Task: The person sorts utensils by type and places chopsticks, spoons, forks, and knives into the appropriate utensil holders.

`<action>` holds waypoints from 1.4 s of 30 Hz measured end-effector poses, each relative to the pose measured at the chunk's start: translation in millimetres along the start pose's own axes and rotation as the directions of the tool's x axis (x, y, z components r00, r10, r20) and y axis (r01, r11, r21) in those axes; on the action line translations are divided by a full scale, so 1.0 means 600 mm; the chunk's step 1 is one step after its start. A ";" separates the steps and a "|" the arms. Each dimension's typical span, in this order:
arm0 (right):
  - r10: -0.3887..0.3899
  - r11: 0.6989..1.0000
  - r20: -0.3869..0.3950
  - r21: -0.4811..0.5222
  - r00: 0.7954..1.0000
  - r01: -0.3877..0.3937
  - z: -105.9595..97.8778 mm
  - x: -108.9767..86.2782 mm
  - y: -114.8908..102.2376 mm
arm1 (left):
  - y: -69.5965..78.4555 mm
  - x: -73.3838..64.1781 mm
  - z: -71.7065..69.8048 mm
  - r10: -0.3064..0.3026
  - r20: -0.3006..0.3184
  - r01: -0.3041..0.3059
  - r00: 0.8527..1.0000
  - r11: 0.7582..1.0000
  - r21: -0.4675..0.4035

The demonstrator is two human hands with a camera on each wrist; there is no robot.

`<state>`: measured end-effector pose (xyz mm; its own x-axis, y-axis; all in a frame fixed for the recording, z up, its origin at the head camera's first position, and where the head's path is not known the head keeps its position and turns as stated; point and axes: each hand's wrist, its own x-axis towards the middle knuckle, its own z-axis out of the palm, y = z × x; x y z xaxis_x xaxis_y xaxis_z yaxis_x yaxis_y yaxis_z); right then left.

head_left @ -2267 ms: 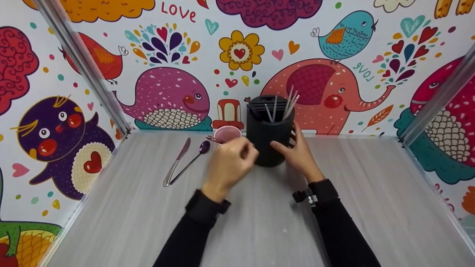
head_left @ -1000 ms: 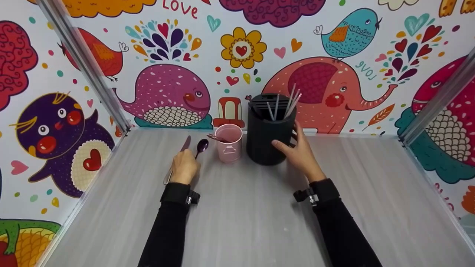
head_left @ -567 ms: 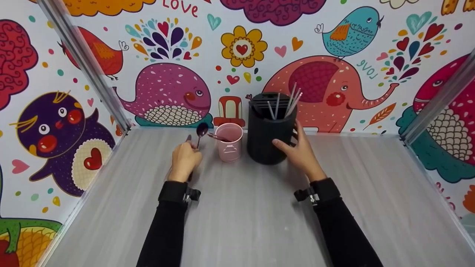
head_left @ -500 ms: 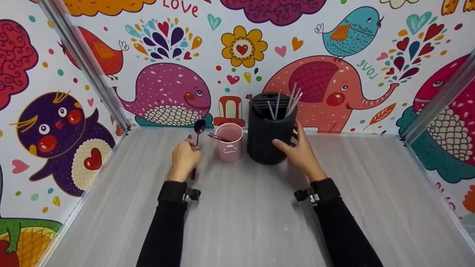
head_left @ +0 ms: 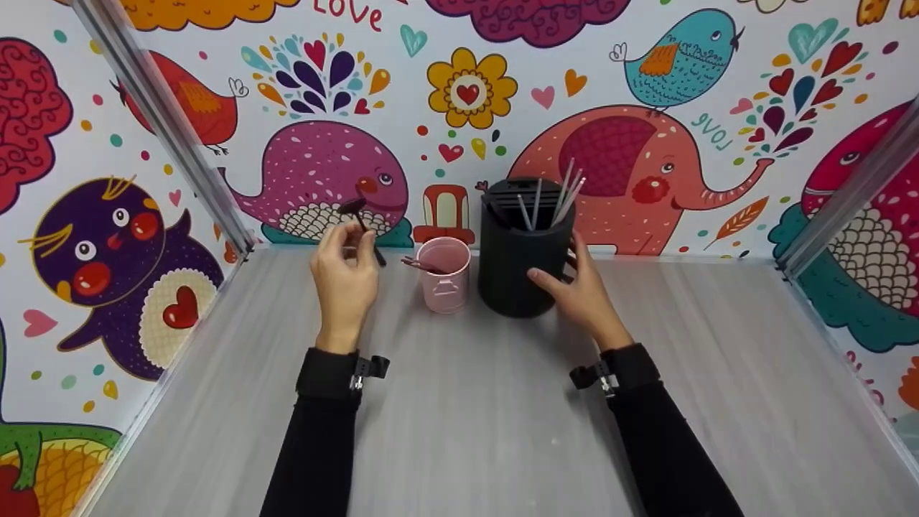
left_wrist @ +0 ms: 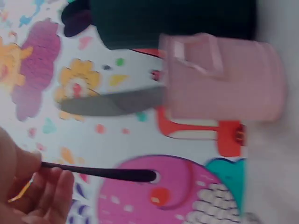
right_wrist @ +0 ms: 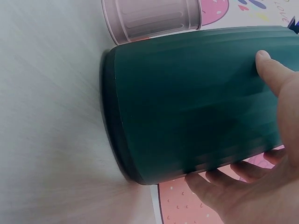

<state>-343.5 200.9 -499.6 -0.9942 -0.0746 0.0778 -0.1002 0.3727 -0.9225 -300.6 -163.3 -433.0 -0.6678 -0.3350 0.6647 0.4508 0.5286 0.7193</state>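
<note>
My left hand [head_left: 346, 280] is raised by the back wall and pinches a dark spoon [head_left: 352, 207] by its thin handle. The bowl points up; the handle end [left_wrist: 140, 175] shows below the fingers in the left wrist view. To its right stands a small pink bucket [head_left: 446, 291] with thin utensils [head_left: 418, 264] leaning over its rim. A blade-like grey piece [left_wrist: 107, 103] sticks up from the bucket in the left wrist view. My right hand [head_left: 585, 294] grips the side of a black slotted utensil holder [head_left: 518, 273], thumb in front and fingers round the far side.
Several thin pale sticks [head_left: 567, 197] stand in the holder. The grey tabletop [head_left: 459, 416] meets a cartoon-printed wall [head_left: 467, 151] right behind the bucket and holder. A metal frame post [head_left: 172, 136] rises at the left corner.
My left hand went from near the bucket to the cutlery at left, took up the spoon and lifted it toward the wall. The knife no longer shows. My right hand stays on the holder.
</note>
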 end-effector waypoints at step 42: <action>-0.027 0.999 -0.025 0.036 0.999 0.028 0.006 0.002 0.004 | 0.144 -0.037 0.165 0.251 0.268 -0.236 0.930 0.968 -0.090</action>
<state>-344.7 198.6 -503.3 -0.9918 -0.0619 0.1121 -0.1265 0.3367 -0.9331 -305.4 -32.9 -405.4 -0.6664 0.0303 0.7450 0.6468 0.5205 0.5574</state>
